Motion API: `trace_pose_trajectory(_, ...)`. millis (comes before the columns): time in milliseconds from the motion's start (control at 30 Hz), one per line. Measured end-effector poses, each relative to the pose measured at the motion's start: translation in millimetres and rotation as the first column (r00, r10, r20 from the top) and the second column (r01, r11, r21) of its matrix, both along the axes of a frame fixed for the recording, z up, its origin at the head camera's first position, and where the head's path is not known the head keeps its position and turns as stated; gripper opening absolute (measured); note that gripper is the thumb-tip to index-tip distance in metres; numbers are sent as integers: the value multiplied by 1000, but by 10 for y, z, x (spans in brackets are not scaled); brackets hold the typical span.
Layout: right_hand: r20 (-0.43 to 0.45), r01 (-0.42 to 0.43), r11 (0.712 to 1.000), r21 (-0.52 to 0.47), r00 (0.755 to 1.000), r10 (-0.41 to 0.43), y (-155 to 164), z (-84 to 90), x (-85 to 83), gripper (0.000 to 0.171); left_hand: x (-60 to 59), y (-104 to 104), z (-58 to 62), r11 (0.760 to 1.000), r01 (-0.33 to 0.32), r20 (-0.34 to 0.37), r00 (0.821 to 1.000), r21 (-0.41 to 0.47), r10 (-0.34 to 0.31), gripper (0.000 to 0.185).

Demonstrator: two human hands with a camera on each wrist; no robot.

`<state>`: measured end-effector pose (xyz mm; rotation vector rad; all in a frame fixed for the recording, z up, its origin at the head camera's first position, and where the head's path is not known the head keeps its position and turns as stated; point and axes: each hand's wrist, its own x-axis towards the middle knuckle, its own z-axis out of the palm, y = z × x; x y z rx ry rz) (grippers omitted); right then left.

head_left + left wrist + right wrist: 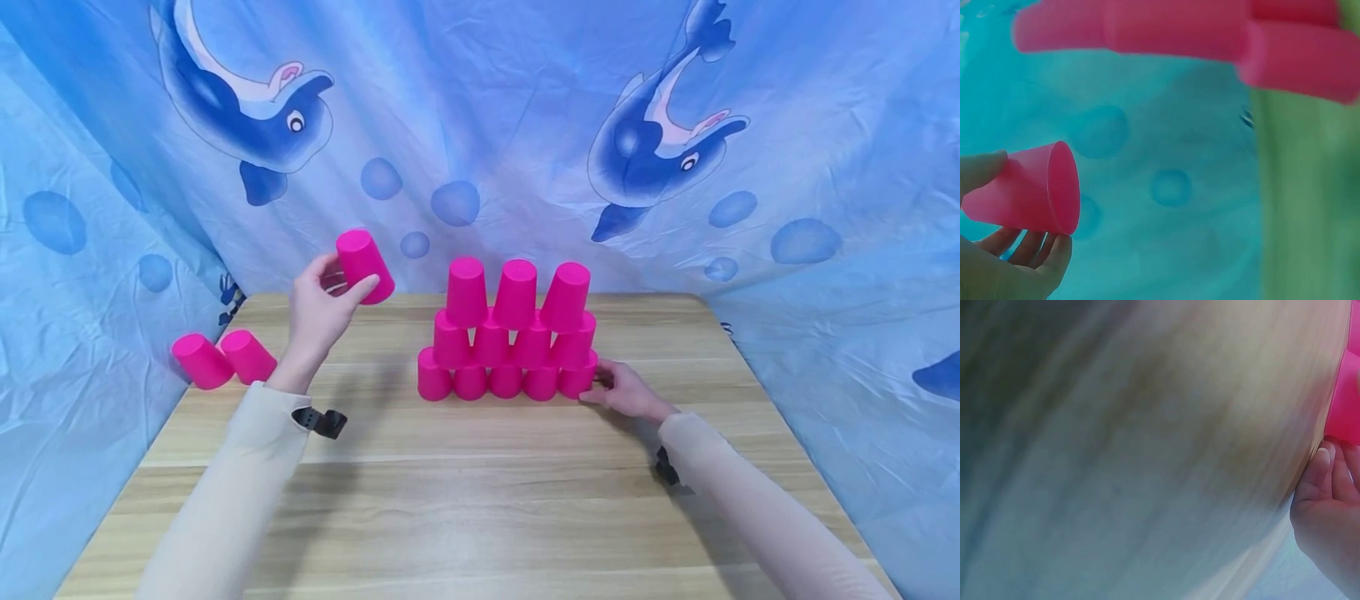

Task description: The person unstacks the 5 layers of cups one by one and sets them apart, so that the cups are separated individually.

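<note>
Held cup: up in the air, left of the pile, above the wooden table. It tilts – closed bottom up and to the left, open mouth down and to the right.
Left hand: fingers and thumb curl round the held cup.
Right hand: low on the table, fingertips touching the end cup of the bottom row. Fingers bent a little – not wrapped round it.
Cup pile: twelve pink cups, mouths down – five, then four, then three.
Spare cups: two, at the table's left edge.
</note>
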<state>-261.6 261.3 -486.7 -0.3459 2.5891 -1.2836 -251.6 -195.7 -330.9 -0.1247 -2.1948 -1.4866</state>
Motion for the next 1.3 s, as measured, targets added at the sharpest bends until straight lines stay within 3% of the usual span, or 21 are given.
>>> trace_pose_trajectory(167, 10, 3, 1000, 0, 1000, -3, 5, -14, 13, 65, 43, -252, -319, 998, -40, 135, 990, -54, 47, 64)
trace_pose_trajectory(367, 15, 7, 1000, 3, 1000, -8, -6, -27, 22, 63, 102, -554, -697, 989, -81, 248, 962, -123, 109, 66)
trace_pose_trajectory(533, 15, 16, 1000, 14, 1000, -16, -10, -46, 21, 66, 146, -744, -909, 983, -113, 345, 925, -147, 158, 71)
trace_pose_trajectory(667, 20, 18, 1000, 17, 1000, -18, -25, -50, 17, 67, 166, -875, -1056, 980, -126, 370, 912, -157, 176, 71)
trace_pose_trajectory(933, -26, -16, 1000, -13, 1000, 16, -15, -30, -7, 59, 167, -1034, -1191, 978, -142, 423, 885, -152, 194, 74)
trace_pose_trajectory(1167, -6, 4, 1000, 19, 1000, -4, -1, -9, -16, 63, 133, -1126, -1245, 973, -163, 398, 892, -163, 216, 70)
trace_pose_trajectory(1300, 7, 3, 1000, 24, 1000, -3, 3, -2, -15, 65, 131, -1168, -1260, 975, -158, 412, 887, -156, 210, 73)
